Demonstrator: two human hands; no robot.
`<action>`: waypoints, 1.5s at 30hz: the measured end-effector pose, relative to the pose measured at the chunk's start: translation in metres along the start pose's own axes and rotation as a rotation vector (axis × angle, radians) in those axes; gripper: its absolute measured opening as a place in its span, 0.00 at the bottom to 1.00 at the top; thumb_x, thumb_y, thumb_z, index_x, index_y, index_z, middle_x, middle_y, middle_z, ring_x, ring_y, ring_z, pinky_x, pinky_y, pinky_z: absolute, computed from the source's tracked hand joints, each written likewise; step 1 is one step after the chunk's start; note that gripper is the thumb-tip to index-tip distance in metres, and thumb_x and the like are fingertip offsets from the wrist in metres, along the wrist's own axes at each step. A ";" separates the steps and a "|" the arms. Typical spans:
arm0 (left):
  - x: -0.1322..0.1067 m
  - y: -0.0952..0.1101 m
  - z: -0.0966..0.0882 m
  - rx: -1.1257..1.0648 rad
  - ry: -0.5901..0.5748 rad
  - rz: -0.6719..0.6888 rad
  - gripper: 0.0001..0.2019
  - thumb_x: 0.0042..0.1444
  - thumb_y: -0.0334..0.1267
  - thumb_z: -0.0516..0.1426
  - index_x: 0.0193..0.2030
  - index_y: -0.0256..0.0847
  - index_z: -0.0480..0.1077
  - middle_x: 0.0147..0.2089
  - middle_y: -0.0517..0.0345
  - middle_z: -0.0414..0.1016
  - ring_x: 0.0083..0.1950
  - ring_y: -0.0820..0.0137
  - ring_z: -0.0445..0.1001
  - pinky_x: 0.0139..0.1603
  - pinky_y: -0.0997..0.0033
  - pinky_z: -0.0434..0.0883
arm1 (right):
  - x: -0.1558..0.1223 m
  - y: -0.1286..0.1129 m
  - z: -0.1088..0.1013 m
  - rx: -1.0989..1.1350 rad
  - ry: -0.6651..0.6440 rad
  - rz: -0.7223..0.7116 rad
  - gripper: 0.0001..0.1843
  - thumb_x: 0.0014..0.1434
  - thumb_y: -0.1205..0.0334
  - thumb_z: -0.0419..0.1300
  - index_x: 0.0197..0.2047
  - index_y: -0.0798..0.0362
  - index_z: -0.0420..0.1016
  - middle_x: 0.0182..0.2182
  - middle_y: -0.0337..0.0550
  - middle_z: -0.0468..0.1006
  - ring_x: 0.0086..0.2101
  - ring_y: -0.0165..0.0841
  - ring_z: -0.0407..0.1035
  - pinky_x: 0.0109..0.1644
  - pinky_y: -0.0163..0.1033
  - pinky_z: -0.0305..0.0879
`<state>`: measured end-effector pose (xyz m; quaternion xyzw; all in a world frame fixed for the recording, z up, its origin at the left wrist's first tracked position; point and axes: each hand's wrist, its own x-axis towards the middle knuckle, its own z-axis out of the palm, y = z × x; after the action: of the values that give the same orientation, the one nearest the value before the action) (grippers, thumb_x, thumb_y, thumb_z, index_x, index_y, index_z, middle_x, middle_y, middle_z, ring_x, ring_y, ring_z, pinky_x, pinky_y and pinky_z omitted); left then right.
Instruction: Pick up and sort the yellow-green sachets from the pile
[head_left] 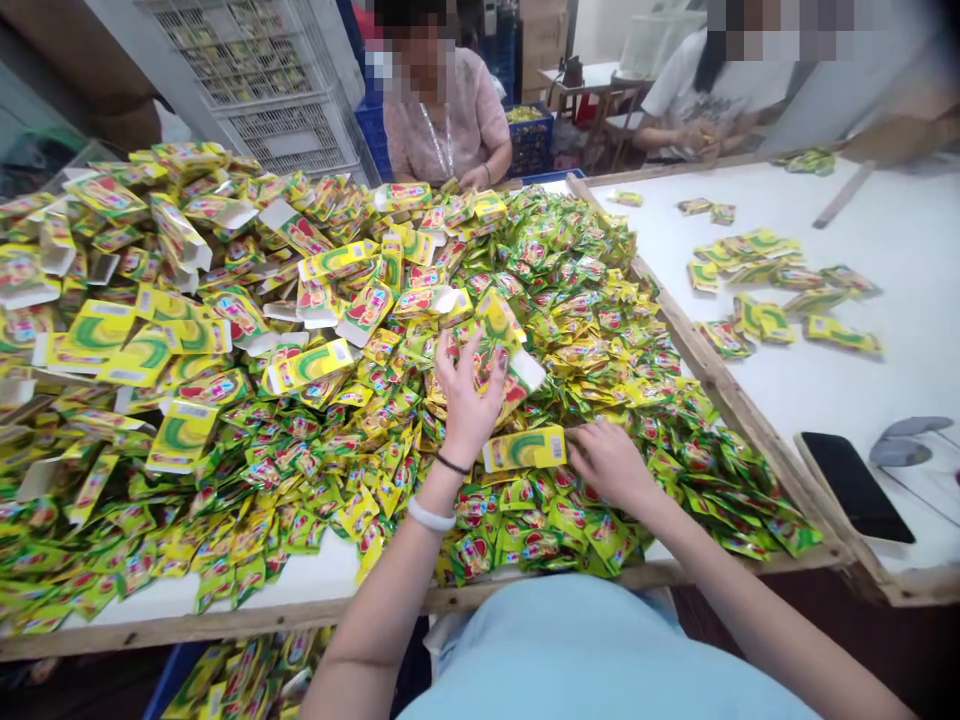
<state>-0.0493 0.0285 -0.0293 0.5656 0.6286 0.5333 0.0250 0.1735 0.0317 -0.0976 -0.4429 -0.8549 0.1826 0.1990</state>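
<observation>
My left hand (471, 395) is raised over the heap, its fingers and thumb around a small yellow-green carton (520, 385) with a white end flap standing out. Another yellow carton (499, 318) shows just beyond the fingertips; whether the hand touches it I cannot tell. My right hand (615, 465) is low over the sachets, fingers bent in at the right end of a closed-looking yellow carton (525, 450). What lies under those fingers is hidden. Green and yellow sachets (547, 530) lie beneath both hands.
Many cartons (187, 435), several with open flaps, are heaped to the left. A wooden rim (697, 370) separates the heap from a white table (780, 390) with several cartons and a phone (855, 487). Two people sit opposite. White crates (289, 135) stand behind.
</observation>
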 end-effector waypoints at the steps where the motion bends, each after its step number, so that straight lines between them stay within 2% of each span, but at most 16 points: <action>1: -0.001 0.001 -0.008 0.018 -0.023 0.017 0.16 0.57 0.39 0.54 0.53 0.44 0.65 0.60 0.48 0.57 0.65 0.60 0.53 0.64 0.55 0.54 | 0.002 0.003 -0.004 0.053 0.034 0.040 0.12 0.60 0.59 0.50 0.39 0.52 0.72 0.34 0.48 0.76 0.37 0.41 0.68 0.44 0.46 0.63; 4: -0.021 -0.002 -0.042 0.064 -0.189 0.033 0.09 0.57 0.35 0.52 0.44 0.43 0.68 0.45 0.53 0.69 0.51 0.64 0.67 0.55 0.59 0.64 | 0.008 0.015 -0.019 0.219 0.152 0.180 0.15 0.64 0.55 0.45 0.37 0.52 0.68 0.27 0.43 0.74 0.27 0.35 0.68 0.32 0.40 0.67; 7: -0.062 -0.010 -0.074 0.196 -0.447 0.023 0.06 0.57 0.33 0.52 0.39 0.43 0.69 0.40 0.54 0.72 0.45 0.64 0.69 0.49 0.60 0.66 | 0.015 0.020 -0.031 0.393 0.219 0.253 0.16 0.64 0.50 0.43 0.37 0.50 0.64 0.25 0.39 0.71 0.24 0.33 0.68 0.27 0.39 0.69; 9: -0.091 -0.016 -0.082 0.286 -0.561 0.034 0.07 0.56 0.34 0.53 0.40 0.44 0.70 0.42 0.53 0.73 0.47 0.62 0.68 0.50 0.57 0.65 | 0.017 0.014 -0.034 0.493 0.210 0.251 0.15 0.64 0.48 0.45 0.37 0.49 0.64 0.26 0.38 0.70 0.24 0.32 0.69 0.26 0.38 0.71; 12: -0.120 -0.024 -0.072 0.363 -0.608 0.060 0.11 0.56 0.36 0.54 0.45 0.45 0.70 0.48 0.52 0.73 0.52 0.59 0.65 0.52 0.54 0.63 | 0.014 -0.003 -0.032 0.785 0.128 0.283 0.14 0.60 0.47 0.51 0.36 0.49 0.64 0.23 0.37 0.70 0.22 0.32 0.70 0.22 0.37 0.71; 15: -0.120 -0.024 -0.051 0.416 -0.582 0.052 0.08 0.57 0.37 0.54 0.42 0.44 0.71 0.45 0.53 0.75 0.51 0.59 0.65 0.50 0.55 0.62 | 0.007 -0.020 -0.029 1.090 0.043 0.367 0.14 0.56 0.47 0.57 0.35 0.49 0.65 0.19 0.34 0.69 0.18 0.31 0.69 0.16 0.35 0.66; 17: -0.108 -0.016 -0.044 0.428 -0.560 0.050 0.07 0.59 0.38 0.53 0.38 0.43 0.72 0.41 0.55 0.76 0.48 0.60 0.66 0.47 0.56 0.61 | 0.003 -0.026 -0.031 1.155 0.034 0.409 0.14 0.55 0.48 0.60 0.34 0.50 0.65 0.18 0.33 0.69 0.16 0.30 0.68 0.14 0.32 0.63; 21: -0.078 0.003 -0.051 0.390 -0.531 0.029 0.09 0.61 0.39 0.50 0.37 0.43 0.70 0.42 0.57 0.75 0.46 0.65 0.67 0.47 0.60 0.60 | -0.005 -0.026 -0.043 1.265 0.084 0.480 0.13 0.55 0.50 0.60 0.35 0.51 0.66 0.20 0.33 0.72 0.15 0.27 0.67 0.14 0.29 0.62; 23: -0.073 0.006 -0.059 0.380 -0.622 0.032 0.11 0.62 0.41 0.49 0.37 0.42 0.70 0.40 0.57 0.74 0.44 0.67 0.68 0.44 0.63 0.61 | -0.008 -0.025 -0.049 1.330 0.144 0.512 0.12 0.55 0.51 0.61 0.35 0.50 0.66 0.22 0.33 0.73 0.16 0.27 0.68 0.16 0.31 0.65; 26: -0.082 -0.003 -0.062 0.456 -0.776 0.080 0.11 0.60 0.44 0.51 0.42 0.42 0.70 0.41 0.54 0.74 0.43 0.64 0.68 0.42 0.63 0.62 | -0.013 -0.029 -0.051 1.415 0.169 0.558 0.13 0.53 0.53 0.63 0.35 0.50 0.65 0.20 0.32 0.73 0.18 0.29 0.70 0.21 0.33 0.70; 29: -0.099 -0.014 -0.053 0.548 -0.728 0.084 0.13 0.58 0.42 0.53 0.48 0.41 0.68 0.47 0.50 0.72 0.49 0.60 0.66 0.45 0.59 0.60 | -0.019 -0.038 -0.041 1.493 0.015 0.586 0.13 0.54 0.53 0.62 0.36 0.50 0.63 0.21 0.32 0.73 0.20 0.30 0.72 0.22 0.32 0.69; 34: -0.096 -0.009 -0.045 0.426 -0.644 0.014 0.08 0.61 0.36 0.49 0.39 0.42 0.69 0.44 0.55 0.73 0.47 0.63 0.66 0.47 0.59 0.59 | -0.023 -0.051 -0.023 1.328 -0.283 0.437 0.12 0.57 0.51 0.58 0.33 0.52 0.64 0.23 0.34 0.69 0.20 0.26 0.66 0.23 0.32 0.65; 37: -0.083 0.004 -0.057 0.277 -0.702 -0.051 0.09 0.63 0.37 0.45 0.37 0.40 0.65 0.38 0.55 0.71 0.40 0.67 0.66 0.42 0.65 0.61 | -0.019 -0.053 -0.030 0.998 -0.222 0.180 0.12 0.59 0.53 0.57 0.30 0.53 0.68 0.31 0.40 0.70 0.33 0.31 0.68 0.40 0.39 0.67; 40: -0.078 0.016 -0.069 0.157 -0.860 -0.095 0.11 0.64 0.37 0.43 0.34 0.41 0.62 0.31 0.59 0.67 0.33 0.69 0.65 0.36 0.69 0.61 | -0.013 -0.057 -0.042 0.763 -0.181 -0.005 0.10 0.61 0.57 0.55 0.31 0.53 0.69 0.47 0.47 0.68 0.51 0.37 0.61 0.56 0.45 0.55; 42: -0.078 0.022 -0.072 0.087 -0.916 -0.132 0.10 0.64 0.36 0.43 0.34 0.41 0.61 0.29 0.60 0.66 0.32 0.70 0.64 0.34 0.71 0.60 | -0.009 -0.062 -0.047 0.723 -0.228 -0.033 0.10 0.62 0.57 0.53 0.32 0.53 0.68 0.48 0.48 0.68 0.51 0.37 0.61 0.53 0.43 0.58; 45: -0.080 0.027 -0.071 -0.029 -0.900 -0.235 0.11 0.64 0.36 0.42 0.33 0.40 0.61 0.28 0.61 0.66 0.31 0.72 0.64 0.34 0.72 0.59 | -0.008 -0.069 -0.044 0.708 -0.284 -0.005 0.10 0.64 0.57 0.50 0.34 0.52 0.66 0.32 0.41 0.71 0.33 0.31 0.66 0.35 0.35 0.62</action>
<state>-0.0467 -0.0820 -0.0257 0.6651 0.6078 0.2371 0.3634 0.1531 -0.0065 -0.0280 -0.3149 -0.7590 0.5258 0.2200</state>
